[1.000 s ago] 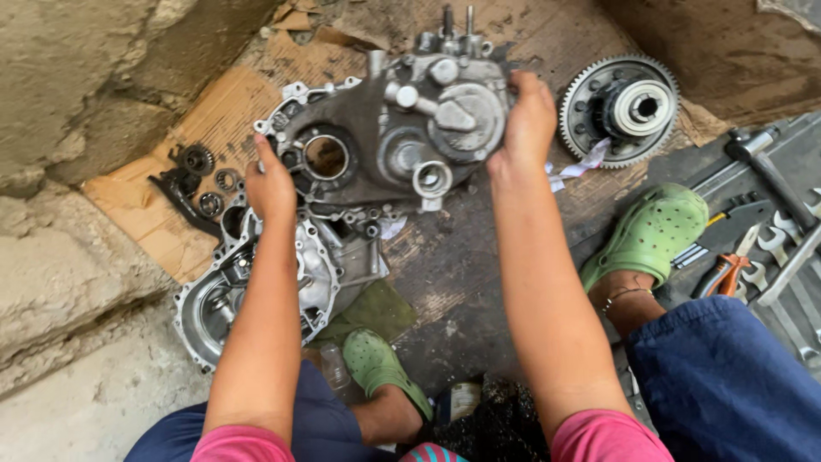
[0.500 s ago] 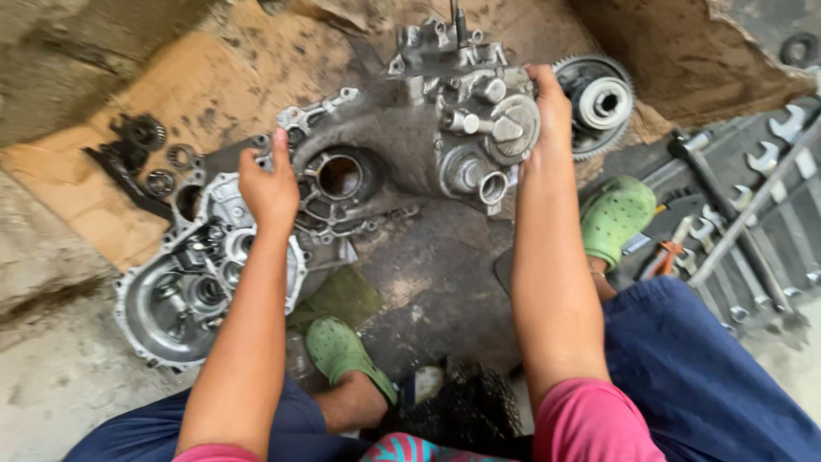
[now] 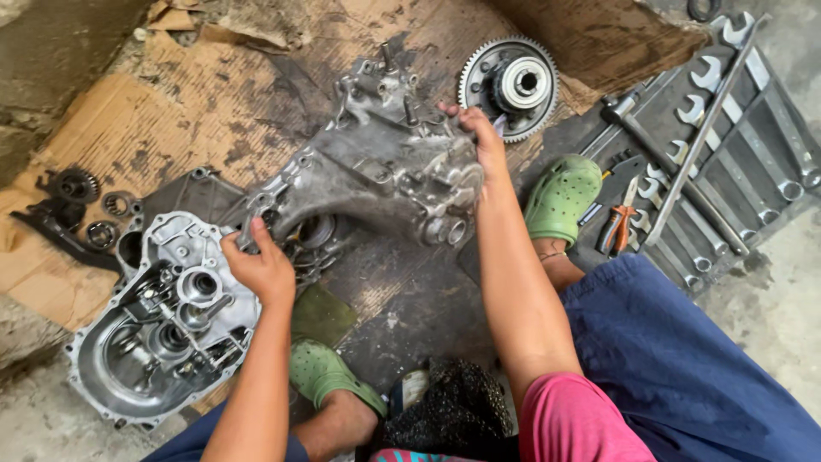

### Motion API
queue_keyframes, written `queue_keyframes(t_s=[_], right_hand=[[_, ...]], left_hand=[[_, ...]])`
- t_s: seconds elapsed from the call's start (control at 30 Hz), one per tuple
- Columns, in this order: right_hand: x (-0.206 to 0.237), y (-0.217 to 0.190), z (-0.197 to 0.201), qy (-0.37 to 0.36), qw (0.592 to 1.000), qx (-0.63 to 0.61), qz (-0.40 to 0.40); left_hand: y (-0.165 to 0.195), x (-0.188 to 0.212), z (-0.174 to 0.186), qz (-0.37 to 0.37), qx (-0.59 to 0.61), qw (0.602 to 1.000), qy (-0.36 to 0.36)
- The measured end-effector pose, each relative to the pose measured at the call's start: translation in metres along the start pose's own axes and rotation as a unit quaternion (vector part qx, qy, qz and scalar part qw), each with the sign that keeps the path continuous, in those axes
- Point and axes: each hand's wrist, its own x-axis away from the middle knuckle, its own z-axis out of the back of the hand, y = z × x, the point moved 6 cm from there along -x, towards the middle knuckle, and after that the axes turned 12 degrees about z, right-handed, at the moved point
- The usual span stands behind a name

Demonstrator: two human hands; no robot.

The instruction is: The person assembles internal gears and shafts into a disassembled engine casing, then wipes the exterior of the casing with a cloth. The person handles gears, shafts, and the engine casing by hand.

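Lying tilted across the oil-stained cardboard point(image 3: 171, 111) on the floor, the grey gearbox housing point(image 3: 376, 171) is gripped at both ends. The left hand point(image 3: 256, 265) is curled shut around the housing's lower flange edge, fingers wrapped over the rim. The right hand point(image 3: 479, 141) clasps the upper end, fingers bent over the casting. Just beside the left hand lies an open aluminium case half point(image 3: 162, 316). A toothed gear point(image 3: 513, 85) sits past the right hand, and spanners point(image 3: 718, 154) lie on a tray further right.
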Motion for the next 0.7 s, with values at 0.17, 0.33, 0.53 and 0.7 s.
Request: queue_keyframes(t_s=[0.17, 0.33, 0.53, 0.7], right_hand=[[-0.003, 0.003, 0.011, 0.112, 0.988, 0.059, -0.087], [-0.016, 0.0, 0.0, 0.025, 0.999, -0.012, -0.02], [-0.003, -0.001, -0.003, 0.057, 0.997, -0.019, -0.047], [0.001, -0.019, -0.035, 0.02, 0.999, 0.009, -0.025]], left_hand=[[0.003, -0.003, -0.001, 0.099, -0.008, 0.994, -0.038], [0.021, -0.002, 0.003, 0.026, -0.04, 0.998, -0.033], [0.042, -0.013, 0.007, -0.052, -0.056, 0.992, -0.104], [0.084, -0.013, 0.02, -0.162, -0.14, 0.971, -0.104]])
